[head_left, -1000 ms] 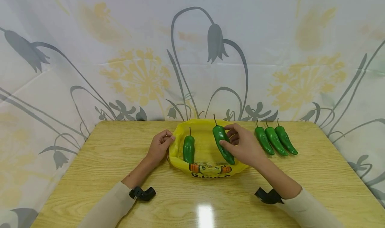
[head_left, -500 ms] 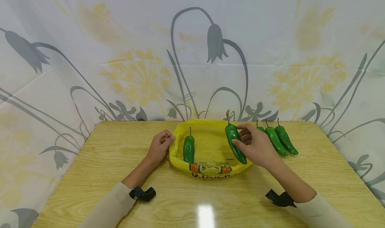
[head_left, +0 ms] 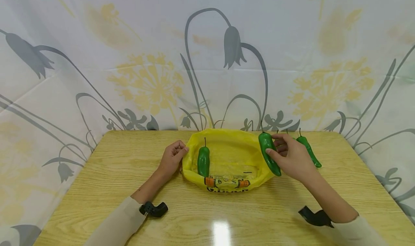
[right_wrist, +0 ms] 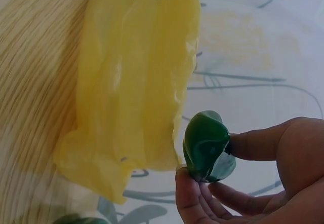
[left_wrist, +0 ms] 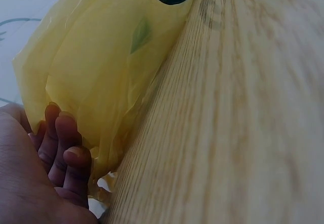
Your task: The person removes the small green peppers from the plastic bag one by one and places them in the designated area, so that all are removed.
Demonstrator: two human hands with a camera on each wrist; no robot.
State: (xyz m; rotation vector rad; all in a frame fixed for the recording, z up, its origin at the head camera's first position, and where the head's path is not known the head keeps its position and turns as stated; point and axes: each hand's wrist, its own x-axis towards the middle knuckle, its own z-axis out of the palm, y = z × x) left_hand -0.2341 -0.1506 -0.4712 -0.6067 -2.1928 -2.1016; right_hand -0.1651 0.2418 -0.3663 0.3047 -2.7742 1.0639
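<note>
A yellow plastic bag (head_left: 228,148) with rolled-open sides stands at mid-table, printed on its front. One green chili pepper (head_left: 203,161) lies inside at its left, stem pointing to the back. My left hand (head_left: 173,156) pinches the bag's left rim; in the left wrist view its curled fingers (left_wrist: 66,133) meet the yellow plastic. Over the bag's right rim, my right hand (head_left: 290,156) holds another green chili pepper (head_left: 270,154) between thumb and fingers, stem up. The right wrist view shows that pepper end-on, beside the bag's outer wall (right_wrist: 136,82).
To the right of the bag lie more green chili peppers (head_left: 309,152), partly hidden behind my right hand. The wooden table (head_left: 129,148) ends at a white curtain (head_left: 146,58) with grey and yellow flower prints.
My right hand has moved right with its pepper, from above the bag's inside to its right rim, now covering some of the peppers on the table. The left hand has stayed put.
</note>
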